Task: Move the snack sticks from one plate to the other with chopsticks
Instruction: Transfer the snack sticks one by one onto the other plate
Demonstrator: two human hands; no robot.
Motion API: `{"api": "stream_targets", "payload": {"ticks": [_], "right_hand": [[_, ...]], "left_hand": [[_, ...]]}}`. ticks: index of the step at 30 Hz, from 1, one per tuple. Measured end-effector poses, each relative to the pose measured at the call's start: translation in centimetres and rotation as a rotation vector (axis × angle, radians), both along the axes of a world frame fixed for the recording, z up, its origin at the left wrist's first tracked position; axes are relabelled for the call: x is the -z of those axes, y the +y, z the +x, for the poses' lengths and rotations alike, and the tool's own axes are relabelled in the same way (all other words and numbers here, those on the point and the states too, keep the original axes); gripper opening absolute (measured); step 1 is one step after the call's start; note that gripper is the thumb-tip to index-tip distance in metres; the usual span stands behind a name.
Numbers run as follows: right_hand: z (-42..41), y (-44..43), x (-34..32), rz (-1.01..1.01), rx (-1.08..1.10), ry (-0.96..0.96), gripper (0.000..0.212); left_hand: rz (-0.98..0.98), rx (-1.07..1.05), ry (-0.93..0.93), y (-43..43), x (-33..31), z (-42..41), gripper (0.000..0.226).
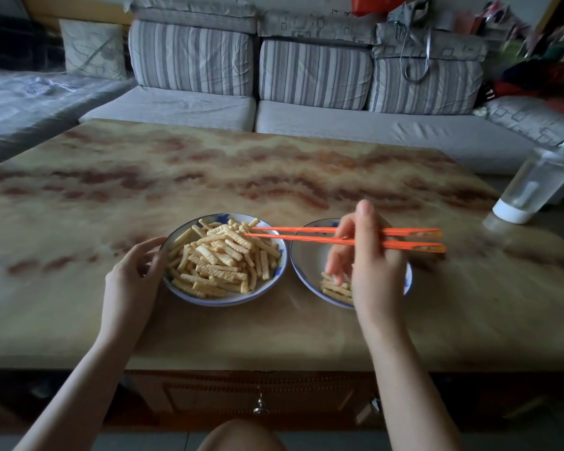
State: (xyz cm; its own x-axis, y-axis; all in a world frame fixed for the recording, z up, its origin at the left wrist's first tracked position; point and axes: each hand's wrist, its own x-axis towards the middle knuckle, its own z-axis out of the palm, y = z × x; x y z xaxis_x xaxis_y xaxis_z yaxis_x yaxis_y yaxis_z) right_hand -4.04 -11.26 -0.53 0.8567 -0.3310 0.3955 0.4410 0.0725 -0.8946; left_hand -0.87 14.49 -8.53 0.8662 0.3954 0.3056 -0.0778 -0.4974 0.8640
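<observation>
Barely started: right plate [306, 255] held few snack sticks [336, 290], left plate [228, 301] was heaped. Right hand [368, 258] pinched chopsticks [300, 234]; left hand [134, 275] gripped the heaped plate's rim.

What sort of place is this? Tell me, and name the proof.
Most likely a home living room: a sofa with striped back cushions stands behind a marble-patterned table, with bags piled at the sofa's right end.

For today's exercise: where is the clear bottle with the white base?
In the head view, the clear bottle with the white base sits on the marbled table at its right edge.
</observation>
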Motion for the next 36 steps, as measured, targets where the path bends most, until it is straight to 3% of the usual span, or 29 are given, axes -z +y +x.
{"api": "stream_targets", "payload": {"ticks": [10, 24, 36], "right_hand": [[-1.2, -8.3, -0.6, -0.158, 0.356, 0.044, 0.041], [-1.6, -9.3, -0.3, -0.267, 0.344, 0.159, 0.044], [-1.3, -7.9, -0.5, -0.105, 0.431, 0.092, 0.045]], "left_hand": [[0.010, -0.009, 0.013, -0.1, -0.1, -0.1, 0.028], [0.005, -0.008, 0.003, -0.2, -0.2, -0.1, 0.027], [0.000, -0.010, 0.019, -0.3, -0.3, -0.3, 0.028]]}}
